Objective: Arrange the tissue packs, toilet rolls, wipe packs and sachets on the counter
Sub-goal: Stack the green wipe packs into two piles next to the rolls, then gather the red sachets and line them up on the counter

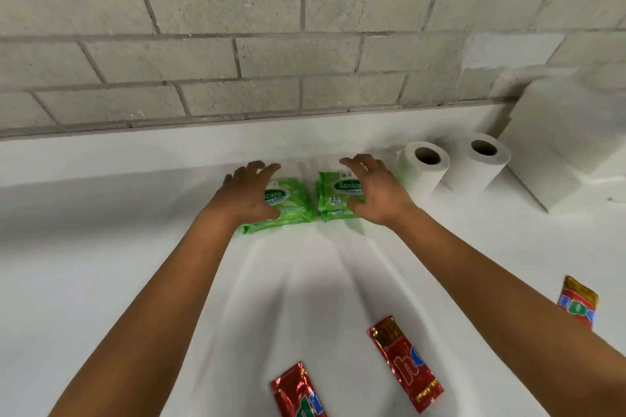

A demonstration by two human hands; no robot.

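Two small stacks of green wipe packs lie side by side on the white counter (pixel 101 247) near the back. My left hand (pixel 249 195) rests over the left stack (pixel 291 206), fingers curled around its edges. My right hand (pixel 372 189) grips the right stack (pixel 333 195) the same way. Two white toilet rolls (pixel 423 169) (pixel 474 162) lie on their sides just right of the wipes, cores facing me. Three red foil sachets lie near the front: one at the bottom middle (pixel 298 393), one to its right (pixel 404 362), one at the far right (pixel 577 306).
A white tissue pack (pixel 555 145) stands against the grey brick wall (pixel 271 44) at the back right, beside the rolls. A low white ledge (pixel 135 149) runs along the foot of the wall.
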